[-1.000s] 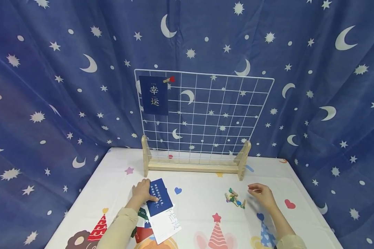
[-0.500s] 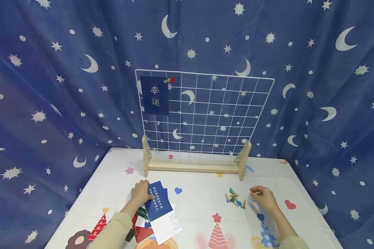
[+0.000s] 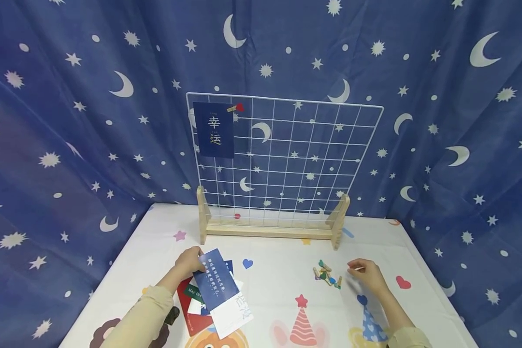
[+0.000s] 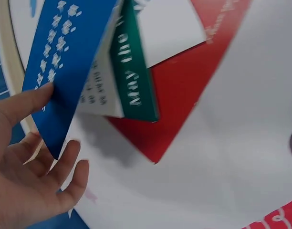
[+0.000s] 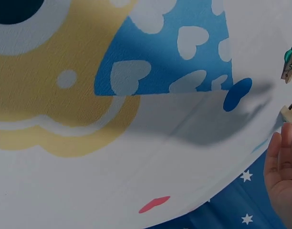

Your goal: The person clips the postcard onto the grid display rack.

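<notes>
My left hand (image 3: 188, 261) pinches a corner of a blue card (image 3: 217, 275) with lines of white writing. In the left wrist view, the thumb lies on this card's face and the fingers are behind it; its corner is tilted up. Under and beside it lie a white card (image 3: 235, 314), a green card (image 4: 136, 81) with white lettering and a red card (image 4: 177, 95). My right hand (image 3: 369, 275) is held with fingers relaxed, holding nothing. Just left of it is a small pile of wooden clothespins (image 3: 326, 275) with coloured ornaments.
A white wire grid (image 3: 282, 159) stands in a wooden base (image 3: 265, 231) at the back. Another blue card (image 3: 215, 137) hangs at its upper left from a clothespin (image 3: 235, 108) with a red heart. A blue curtain (image 3: 417, 96) surrounds the table's printed white cloth (image 3: 278, 285).
My left hand has drawn back slightly left with the blue card, whose near corner is lifted. More of the red and green cards shows. The right hand has hardly moved.
</notes>
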Tool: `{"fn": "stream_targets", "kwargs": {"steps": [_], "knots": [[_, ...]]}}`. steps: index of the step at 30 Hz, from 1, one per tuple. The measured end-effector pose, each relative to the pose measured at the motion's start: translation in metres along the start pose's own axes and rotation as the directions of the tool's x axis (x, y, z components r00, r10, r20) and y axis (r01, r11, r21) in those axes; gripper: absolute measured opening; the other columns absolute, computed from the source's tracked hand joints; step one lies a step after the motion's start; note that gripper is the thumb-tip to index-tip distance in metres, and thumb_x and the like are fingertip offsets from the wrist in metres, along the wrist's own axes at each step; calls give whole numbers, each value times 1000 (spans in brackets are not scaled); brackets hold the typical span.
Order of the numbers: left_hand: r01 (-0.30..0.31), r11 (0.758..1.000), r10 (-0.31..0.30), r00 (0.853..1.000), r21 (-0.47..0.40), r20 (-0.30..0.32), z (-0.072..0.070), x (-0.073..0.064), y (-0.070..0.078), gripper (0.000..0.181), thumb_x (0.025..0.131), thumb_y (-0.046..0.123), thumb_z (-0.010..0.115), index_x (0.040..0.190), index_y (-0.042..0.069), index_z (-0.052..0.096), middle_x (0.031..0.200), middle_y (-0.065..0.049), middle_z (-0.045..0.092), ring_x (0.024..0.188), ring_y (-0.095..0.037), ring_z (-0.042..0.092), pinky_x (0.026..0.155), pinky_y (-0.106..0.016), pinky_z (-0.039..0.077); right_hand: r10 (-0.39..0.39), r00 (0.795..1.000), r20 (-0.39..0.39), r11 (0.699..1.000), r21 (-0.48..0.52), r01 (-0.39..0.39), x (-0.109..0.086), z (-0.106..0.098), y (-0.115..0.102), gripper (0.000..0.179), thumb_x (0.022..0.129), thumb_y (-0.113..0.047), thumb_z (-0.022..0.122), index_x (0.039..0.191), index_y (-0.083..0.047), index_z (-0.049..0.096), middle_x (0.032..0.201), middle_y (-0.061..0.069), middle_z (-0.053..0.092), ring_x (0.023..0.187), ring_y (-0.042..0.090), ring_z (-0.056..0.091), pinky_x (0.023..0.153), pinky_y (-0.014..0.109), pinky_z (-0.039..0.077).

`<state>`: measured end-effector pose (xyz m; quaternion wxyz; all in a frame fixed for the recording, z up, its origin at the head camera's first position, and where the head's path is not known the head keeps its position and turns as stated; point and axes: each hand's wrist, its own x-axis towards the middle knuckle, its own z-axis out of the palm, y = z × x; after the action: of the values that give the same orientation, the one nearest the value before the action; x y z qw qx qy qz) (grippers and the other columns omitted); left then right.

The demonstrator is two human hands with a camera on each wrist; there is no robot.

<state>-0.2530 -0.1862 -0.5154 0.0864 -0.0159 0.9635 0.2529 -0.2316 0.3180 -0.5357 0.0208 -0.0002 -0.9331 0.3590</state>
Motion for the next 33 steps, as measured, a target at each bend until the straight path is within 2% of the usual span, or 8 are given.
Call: {"fn": "stream_targets", "kwargs": {"steps": [4,7,13,17,21,26,28,33], "knots": [[-18,997,27,993,-81,111,-8,3,1,28,66,3,75,84,-3,54,78,-12,60,69,-21,58,64,-32,52,-12,1000,13,1000,8,12,3,3,1,16,83,-2,66,96,7,66,90,19,69,74,19,62,66,24,49],[-7,990,35,980,-142,196,-13,1,2,28,68,-1,73,86,-4,53,80,-14,59,68,-21,61,61,-32,56,2,1000,30,1000,5,-3,4,5,2,17,83,-3,66,96,7,66,90,18,69,75,19,62,67,25,49],[11,990,30,957,-141,288,-24,-5,8,29,74,-1,70,98,-7,54,84,-15,60,68,-21,64,60,-34,58,9,999,46,1000,-14,-8,10,6,4,17,83,-2,65,97,7,65,90,17,68,78,22,62,70,31,51],[23,987,29,948,-157,317,-30,-8,10,29,76,0,70,100,-6,56,84,-13,62,65,-19,65,59,-33,58,-12,999,51,1000,-25,14,18,9,1,15,83,-1,65,96,6,66,89,16,69,79,22,62,70,31,51],[30,977,40,947,-212,319,-34,-10,7,37,79,1,69,112,-9,54,88,-14,63,68,-19,65,61,-35,58,-26,998,59,999,-28,27,24,14,-5,14,82,-1,66,95,6,66,88,16,68,78,23,62,71,33,53],[43,955,61,941,-293,334,-32,-12,3,48,87,4,61,128,-12,42,97,-17,63,73,-19,64,59,-33,57,-4,997,79,999,-44,7,27,19,-10,14,82,-2,66,94,6,66,88,16,68,77,23,62,72,37,53],[50,945,68,937,-323,343,-30,-13,2,50,89,4,59,131,-12,39,99,-17,63,73,-18,63,58,-31,57,1,997,81,999,-50,3,28,20,-10,14,82,-2,66,93,5,66,87,15,69,78,23,62,74,38,53],[36,909,111,939,-414,325,-27,-16,3,53,89,5,58,134,-12,36,94,-15,64,71,-16,64,56,-28,56,-14,996,87,998,-57,19,31,17,-12,14,82,-2,66,93,6,66,86,14,68,79,24,62,76,41,53]]}}
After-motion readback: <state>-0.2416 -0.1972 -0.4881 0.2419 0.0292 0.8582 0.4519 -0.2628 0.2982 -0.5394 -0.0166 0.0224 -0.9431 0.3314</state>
